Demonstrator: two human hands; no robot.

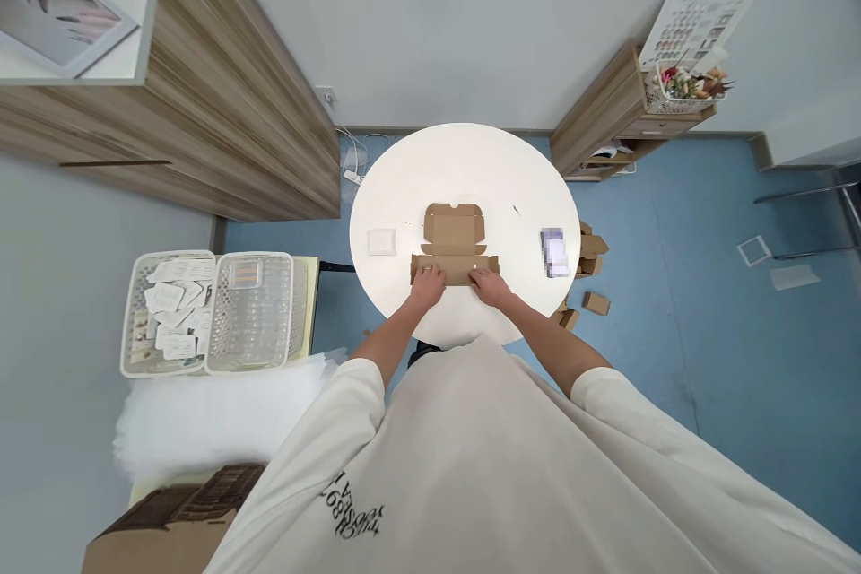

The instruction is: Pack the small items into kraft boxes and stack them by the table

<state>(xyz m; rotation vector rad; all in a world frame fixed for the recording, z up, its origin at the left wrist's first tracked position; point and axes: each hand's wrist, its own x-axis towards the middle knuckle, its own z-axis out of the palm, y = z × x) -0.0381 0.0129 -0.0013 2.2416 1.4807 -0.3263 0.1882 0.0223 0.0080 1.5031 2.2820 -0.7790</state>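
A brown cardboard box (454, 229), unfolded, lies on the round white table (464, 161) with its notched lid flap pointing away from me. My left hand (428, 284) grips the near panel towards its left end, fingers curled over the cardboard. Towards the right end of the same panel, my right hand (490, 286) holds it in a similar way. The undersides of both hands are hidden. Left of the box lies a flat pale pinkish packet (381, 242). On the right side of the table is a small stack of purple and white packets (554, 252), partly blurred.
White baskets hold paper cards (176, 309) and clear plastic cases (259, 318) at my left. Beside them are white packing sheets (208, 417) and a large carton (168, 520). Folded small boxes (595, 303) lie on the floor right of the table. Wooden cabinets stand on both sides.
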